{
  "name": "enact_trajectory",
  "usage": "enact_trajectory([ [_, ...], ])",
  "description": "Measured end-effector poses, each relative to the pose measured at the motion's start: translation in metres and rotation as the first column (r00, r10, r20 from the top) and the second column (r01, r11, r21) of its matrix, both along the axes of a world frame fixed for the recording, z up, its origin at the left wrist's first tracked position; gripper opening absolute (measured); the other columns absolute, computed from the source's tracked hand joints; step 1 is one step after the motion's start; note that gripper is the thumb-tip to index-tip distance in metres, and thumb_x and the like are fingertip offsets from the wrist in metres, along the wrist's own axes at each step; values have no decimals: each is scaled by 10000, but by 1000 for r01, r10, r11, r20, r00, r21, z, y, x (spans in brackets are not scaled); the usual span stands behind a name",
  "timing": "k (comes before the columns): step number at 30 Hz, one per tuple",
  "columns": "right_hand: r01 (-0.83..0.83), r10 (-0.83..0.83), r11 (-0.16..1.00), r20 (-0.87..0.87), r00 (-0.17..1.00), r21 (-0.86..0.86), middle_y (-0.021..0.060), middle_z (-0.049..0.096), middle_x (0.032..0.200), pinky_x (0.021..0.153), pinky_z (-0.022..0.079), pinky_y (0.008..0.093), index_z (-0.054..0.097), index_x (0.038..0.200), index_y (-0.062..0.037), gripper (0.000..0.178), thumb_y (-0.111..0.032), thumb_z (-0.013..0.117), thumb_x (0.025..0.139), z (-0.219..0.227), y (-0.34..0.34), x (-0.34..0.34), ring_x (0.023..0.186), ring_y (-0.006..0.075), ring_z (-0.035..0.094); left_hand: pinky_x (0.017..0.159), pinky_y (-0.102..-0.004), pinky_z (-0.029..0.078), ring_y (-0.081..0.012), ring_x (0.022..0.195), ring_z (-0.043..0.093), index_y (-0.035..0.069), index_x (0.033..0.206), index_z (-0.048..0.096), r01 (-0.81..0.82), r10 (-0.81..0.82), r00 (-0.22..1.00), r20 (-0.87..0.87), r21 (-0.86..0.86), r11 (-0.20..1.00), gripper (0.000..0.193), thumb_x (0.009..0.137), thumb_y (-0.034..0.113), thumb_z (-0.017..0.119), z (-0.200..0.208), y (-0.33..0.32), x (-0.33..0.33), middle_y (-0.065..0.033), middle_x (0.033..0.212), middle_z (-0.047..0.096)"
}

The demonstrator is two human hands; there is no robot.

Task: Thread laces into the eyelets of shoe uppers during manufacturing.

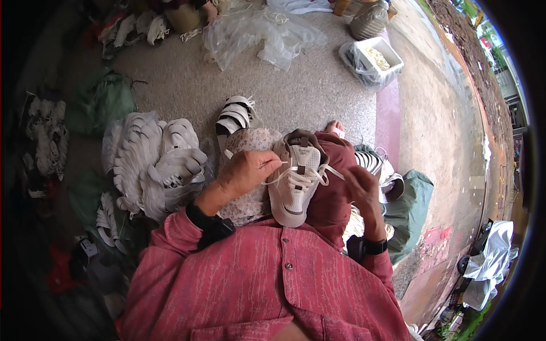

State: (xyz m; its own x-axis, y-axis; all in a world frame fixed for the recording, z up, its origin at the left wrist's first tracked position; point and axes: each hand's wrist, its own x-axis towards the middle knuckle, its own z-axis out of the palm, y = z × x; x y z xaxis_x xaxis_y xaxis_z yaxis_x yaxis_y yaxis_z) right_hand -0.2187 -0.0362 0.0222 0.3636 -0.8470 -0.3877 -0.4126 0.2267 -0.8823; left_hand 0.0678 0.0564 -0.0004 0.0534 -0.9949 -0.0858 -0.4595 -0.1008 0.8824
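A white and beige sneaker (289, 206) lies on my lap, its toe toward me and its dark-lined collar away from me. A cream shoelace (301, 181) crosses its tongue in several rows. To the left of the shoe, my left hand (249, 170) pinches one part of the lace between thumb and forefinger. On the other side, my right hand (364, 192) has its fingertips closed at the lace that runs out from the eyelets; the fingers are slightly blurred. Under the shoe is a flower-patterned cloth (247, 196) on my left leg.
White shoe uppers (139, 162) are piled at the left, and striped stacked shoe parts (234, 116) stand beyond my knees. A white box (375, 59) holds cream laces at the far right. Clear plastic sheeting (267, 37) lies ahead. Near my right arm is a green bag (414, 207).
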Motion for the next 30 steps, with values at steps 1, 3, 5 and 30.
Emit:
enact_trajectory([
  [1, -46, 44, 998, 55, 998, 41, 2, 585, 657, 453, 386, 206, 626, 1109, -10, 240, -200, 613, 965, 6, 5, 18, 539, 52, 532, 643, -297, 498, -139, 689, 639, -3, 944, 675, 11, -11, 999, 41, 7, 1000, 208, 915, 196, 622, 1, -1, -1, -108, 744, 671],
  [3, -101, 92, 992, 113, 989, 79, -4, 577, 640, 448, 380, 206, 619, 1129, -12, 244, -199, 598, 974, 15, 11, 43, 520, 51, 518, 625, -307, 491, -141, 666, 628, 1, 936, 664, 18, -19, 998, 55, 14, 1000, 210, 917, 205, 614, -1, -1, -3, -106, 721, 658],
  [5, -294, 280, 947, 116, 953, 133, 0, 562, 608, 437, 368, 215, 581, 1203, -15, 299, -218, 581, 984, 24, 13, 57, 486, 56, 496, 608, -317, 485, -144, 642, 617, 5, 929, 654, 32, -33, 997, 63, 17, 999, 214, 918, 213, 606, -3, -2, -5, -103, 699, 645],
  [30, -562, 477, 518, -328, 815, -645, 66, 623, 799, 646, 479, 352, 701, 929, -95, 114, -132, 688, 823, 11, -50, 83, 753, 245, 624, 785, -318, 490, -186, 876, 585, 73, 1119, 608, 519, -519, 854, -42, -20, 855, 364, 773, 94, 720, 8, -60, 35, -57, 1101, 553],
])
